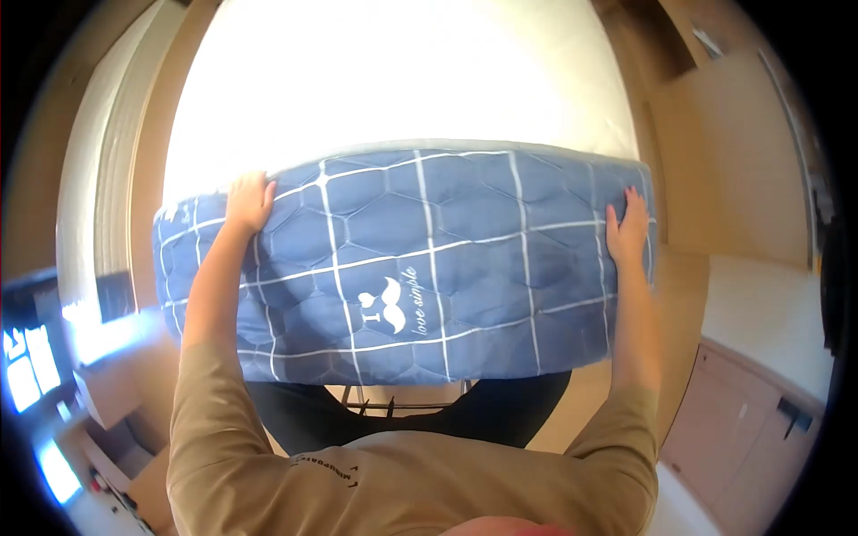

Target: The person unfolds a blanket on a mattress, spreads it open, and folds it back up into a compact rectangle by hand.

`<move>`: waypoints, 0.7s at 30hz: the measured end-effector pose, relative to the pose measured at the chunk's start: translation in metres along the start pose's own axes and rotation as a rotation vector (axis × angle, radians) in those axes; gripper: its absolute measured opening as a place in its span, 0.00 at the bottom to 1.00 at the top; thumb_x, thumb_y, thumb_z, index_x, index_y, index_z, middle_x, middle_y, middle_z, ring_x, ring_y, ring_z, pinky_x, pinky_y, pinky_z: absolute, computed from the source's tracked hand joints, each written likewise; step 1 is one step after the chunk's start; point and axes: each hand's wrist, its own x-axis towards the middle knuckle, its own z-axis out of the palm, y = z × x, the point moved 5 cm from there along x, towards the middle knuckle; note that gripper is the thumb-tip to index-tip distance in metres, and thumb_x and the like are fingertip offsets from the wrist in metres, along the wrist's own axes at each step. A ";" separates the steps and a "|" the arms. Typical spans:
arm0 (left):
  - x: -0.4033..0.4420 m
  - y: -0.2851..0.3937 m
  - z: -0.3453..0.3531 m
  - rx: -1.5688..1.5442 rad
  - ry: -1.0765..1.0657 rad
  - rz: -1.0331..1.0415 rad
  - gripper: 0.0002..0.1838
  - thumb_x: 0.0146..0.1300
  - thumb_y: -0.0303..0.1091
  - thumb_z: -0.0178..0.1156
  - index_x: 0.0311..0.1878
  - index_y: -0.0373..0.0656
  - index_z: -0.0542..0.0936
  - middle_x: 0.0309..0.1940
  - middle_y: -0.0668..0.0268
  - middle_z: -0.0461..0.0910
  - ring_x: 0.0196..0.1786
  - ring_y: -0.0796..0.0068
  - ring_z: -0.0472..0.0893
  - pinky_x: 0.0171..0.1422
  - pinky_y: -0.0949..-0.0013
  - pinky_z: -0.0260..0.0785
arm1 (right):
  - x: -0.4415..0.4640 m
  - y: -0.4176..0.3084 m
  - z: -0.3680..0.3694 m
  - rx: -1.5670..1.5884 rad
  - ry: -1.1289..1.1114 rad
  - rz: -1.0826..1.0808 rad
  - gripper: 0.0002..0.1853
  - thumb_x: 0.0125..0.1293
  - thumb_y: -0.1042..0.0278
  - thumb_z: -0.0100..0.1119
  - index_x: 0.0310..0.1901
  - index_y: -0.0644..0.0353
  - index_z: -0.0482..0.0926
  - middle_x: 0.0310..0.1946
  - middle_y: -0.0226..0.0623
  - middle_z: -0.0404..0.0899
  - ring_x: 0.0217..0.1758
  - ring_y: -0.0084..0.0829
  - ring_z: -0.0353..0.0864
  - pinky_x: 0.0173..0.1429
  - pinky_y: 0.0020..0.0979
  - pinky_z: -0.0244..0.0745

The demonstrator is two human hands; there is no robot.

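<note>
A blue quilted mattress pad (474, 250) with white grid lines and a printed moustache lies folded in a wide bundle across the near end of a white mattress (411, 71). My left hand (250, 203) rests on the pad's upper left part, close to its far edge, with the thumb apart from the fingers. On the right end lies my right hand (628, 228), fingers stretched forward and thumb spread. Both palms face down against the fabric, hiding what is beneath them. The pad's near edge reaches my legs.
Wooden bed sides (161, 98) run along the mattress. At the right are a wooden panel (733, 152) and a pinkish door (742, 420) with a dark handle. Bright window-like panes (31, 366) glow at the left. Metal legs (356, 397) show beneath the pad.
</note>
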 end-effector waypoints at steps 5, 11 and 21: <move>0.002 0.031 -0.023 0.181 -0.131 -0.165 0.16 0.69 0.45 0.51 0.50 0.44 0.74 0.52 0.56 0.74 0.58 0.54 0.71 0.66 0.51 0.57 | -0.197 0.135 -0.046 0.354 -0.022 0.893 0.32 0.68 0.46 0.51 0.64 0.65 0.68 0.65 0.48 0.69 0.68 0.47 0.67 0.70 0.40 0.62; -0.070 0.160 -0.042 -0.079 0.133 -0.171 0.32 0.65 0.45 0.54 0.67 0.36 0.62 0.69 0.42 0.57 0.73 0.44 0.55 0.76 0.40 0.40 | -0.285 0.105 -0.016 1.769 -0.046 1.634 0.36 0.68 0.31 0.38 0.64 0.53 0.71 0.64 0.41 0.71 0.68 0.45 0.68 0.69 0.45 0.63; -0.176 0.337 -0.035 -0.148 -0.153 0.069 0.46 0.59 0.57 0.56 0.72 0.34 0.57 0.75 0.43 0.44 0.77 0.38 0.40 0.75 0.34 0.28 | -0.244 0.236 0.005 1.972 0.602 1.359 0.22 0.64 0.65 0.52 0.60 0.60 0.72 0.60 0.47 0.73 0.62 0.44 0.73 0.66 0.49 0.67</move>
